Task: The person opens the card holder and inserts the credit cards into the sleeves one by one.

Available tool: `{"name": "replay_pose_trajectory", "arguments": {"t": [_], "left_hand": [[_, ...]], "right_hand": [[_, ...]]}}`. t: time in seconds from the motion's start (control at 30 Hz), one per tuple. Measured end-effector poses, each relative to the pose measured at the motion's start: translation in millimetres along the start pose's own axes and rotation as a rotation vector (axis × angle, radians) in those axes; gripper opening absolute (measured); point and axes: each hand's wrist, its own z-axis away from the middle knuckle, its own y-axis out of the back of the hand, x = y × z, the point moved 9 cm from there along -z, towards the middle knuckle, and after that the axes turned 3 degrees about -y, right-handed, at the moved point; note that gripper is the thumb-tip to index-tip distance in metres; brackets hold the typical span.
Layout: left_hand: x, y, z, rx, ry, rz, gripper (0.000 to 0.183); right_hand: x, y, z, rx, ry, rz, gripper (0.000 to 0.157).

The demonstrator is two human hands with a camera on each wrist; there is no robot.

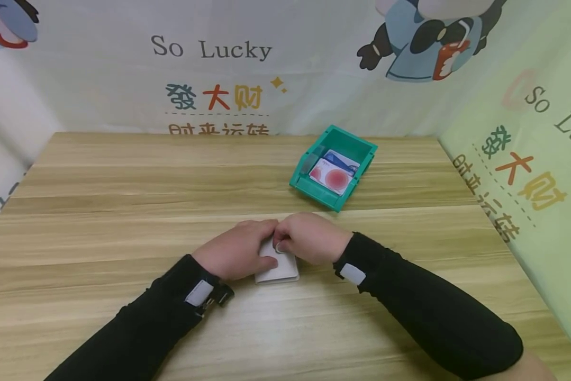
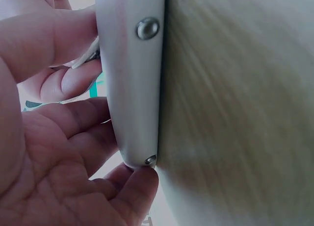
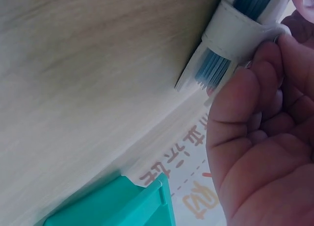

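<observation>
A small white card holder [image 1: 279, 271] lies on the wooden table in front of me, partly hidden under both hands. My left hand [image 1: 233, 251] holds it from the left, thumb on top and other fingers along its edge. With bent fingers, my right hand [image 1: 316, 238] pinches the tab end of its white strap [image 3: 233, 32] above the cover. Blue layered sleeves [image 3: 213, 69] show between the covers in the right wrist view. In the left wrist view, a metal snap [image 2: 147, 28] and a smaller stud [image 2: 150, 160] sit on the holder's side.
Beyond the right hand, a green bin [image 1: 317, 196] stands near the table's back edge. Inside are a white card with red circles [image 1: 332, 177] and a blue card [image 1: 344, 162]. Printed cloth [image 1: 314, 63] hangs behind and beside the wooden table [image 1: 123, 185].
</observation>
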Motion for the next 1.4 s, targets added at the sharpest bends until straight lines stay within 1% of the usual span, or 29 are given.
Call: {"name": "replay_pose_trajectory", "arguments": {"t": [0.33,0.6,0.8,0.97,1.1,1.4], "left_hand": [[3.1,1.6,-0.4,0.004,-0.018,0.008,0.054],[-0.2,1.1,0.4,-0.002,0.003,-0.015,0.057],[-1.2,-0.8,0.5,-0.022,0.023,-0.002,0.063],[-0.6,-1.3,0.3,-0.023,0.016,-0.012,0.06],[0.1,-1.9,-0.3,-0.025,0.008,-0.022,0.06],[-1.7,-3.9,-1.1,-0.04,0.026,-0.019,0.068]], "right_hand": [[7,-1.5,-6,-0.066,-0.059,-0.05,0.008],[12,-1.6,-13,-0.076,-0.09,-0.079,0.008],[20,-1.4,-14,-0.091,-0.159,-0.138,0.013],[25,-0.3,-13,-0.093,-0.2,-0.169,0.017],[27,1.6,-13,-0.085,-0.222,-0.166,0.021],[30,5.0,-14,-0.101,-0.285,-0.122,0.027]]}}
